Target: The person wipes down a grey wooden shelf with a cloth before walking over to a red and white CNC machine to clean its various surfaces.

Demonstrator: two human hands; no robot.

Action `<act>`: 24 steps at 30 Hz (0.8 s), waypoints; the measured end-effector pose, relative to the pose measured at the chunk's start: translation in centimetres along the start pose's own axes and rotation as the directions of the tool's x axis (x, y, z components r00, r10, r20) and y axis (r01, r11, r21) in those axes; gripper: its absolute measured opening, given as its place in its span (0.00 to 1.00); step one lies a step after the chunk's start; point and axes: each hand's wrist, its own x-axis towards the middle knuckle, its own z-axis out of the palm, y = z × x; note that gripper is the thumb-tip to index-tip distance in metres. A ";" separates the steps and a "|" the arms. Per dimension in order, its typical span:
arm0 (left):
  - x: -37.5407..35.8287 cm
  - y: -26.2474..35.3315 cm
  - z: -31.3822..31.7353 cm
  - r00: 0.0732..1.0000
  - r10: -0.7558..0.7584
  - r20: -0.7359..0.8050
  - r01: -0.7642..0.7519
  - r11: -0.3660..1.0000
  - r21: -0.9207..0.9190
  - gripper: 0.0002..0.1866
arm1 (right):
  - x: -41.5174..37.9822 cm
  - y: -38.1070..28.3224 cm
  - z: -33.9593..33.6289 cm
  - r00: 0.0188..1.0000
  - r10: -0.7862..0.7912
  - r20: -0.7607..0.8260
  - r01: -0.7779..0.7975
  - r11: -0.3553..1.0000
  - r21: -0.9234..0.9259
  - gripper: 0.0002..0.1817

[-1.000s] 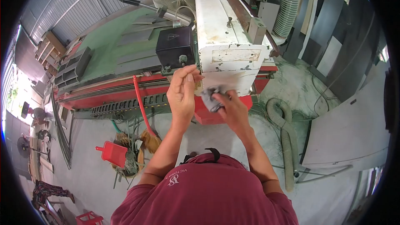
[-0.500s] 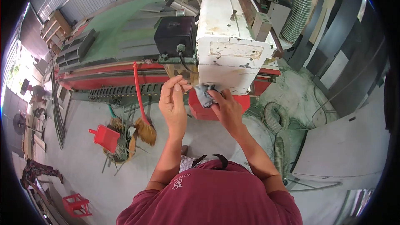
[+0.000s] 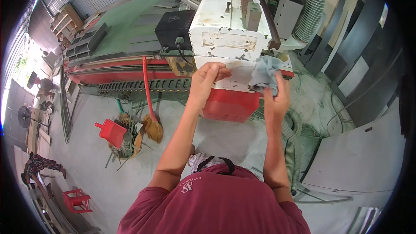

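Note:
A crumpled grey-blue rag [image 3: 265, 74] is in my right hand [image 3: 277, 97], with the fingers closed on it. It lies against the right edge of the white machine housing [image 3: 225, 63], whose paint is chipped and stained. My left hand [image 3: 207, 82] is at the left part of the same front panel, fingers loosely bent and nothing seen in them. Directly below both hands sits a red metal box [image 3: 229, 106] with vent slots. To the left of the housing is a black box [image 3: 174, 29] with a cable coming out of its front.
A red-handled broom [image 3: 151, 128] and a red dustpan [image 3: 113, 133] are at the left, by a pile of scraps. A ribbed hose [image 3: 292, 143] lies on the floor at right, near a grey cabinet [image 3: 355, 151]. Far left, a person [image 3: 41, 164] bends over beside a red stool [image 3: 77, 200].
My right hand has carried the rag right and upward across the panel to its right edge. My left hand has shifted right and up, now over the panel. The view has turned slightly.

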 end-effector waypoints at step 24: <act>0.7 -3.6 -0.9 0.981 0.047 -0.187 -0.039 0.998 0.046 0.17 | 1.7 -4.0 3.3 0.933 -0.196 0.302 0.248 0.958 -0.142 0.24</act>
